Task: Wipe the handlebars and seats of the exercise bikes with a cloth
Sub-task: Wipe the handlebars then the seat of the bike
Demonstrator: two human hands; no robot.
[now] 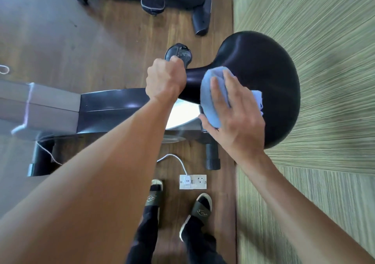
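A black bike seat [263,71] fills the middle right of the head view, its narrow nose pointing left. My left hand [165,79] grips that nose, fingers curled round it. A folded light blue cloth [211,93] lies on the seat where the nose widens. My right hand [235,111] presses the cloth flat against the seat with straight, spread fingers. The bike's black and grey frame [97,109] runs to the left under my left forearm. No handlebars are in view.
A second bike's base and pedal [153,3] stand at the top. A pedal [179,54] sits beyond my left hand. A floor socket [197,181] with a white cable lies before my sandalled feet [199,209]. Green carpet [324,162] covers the right side.
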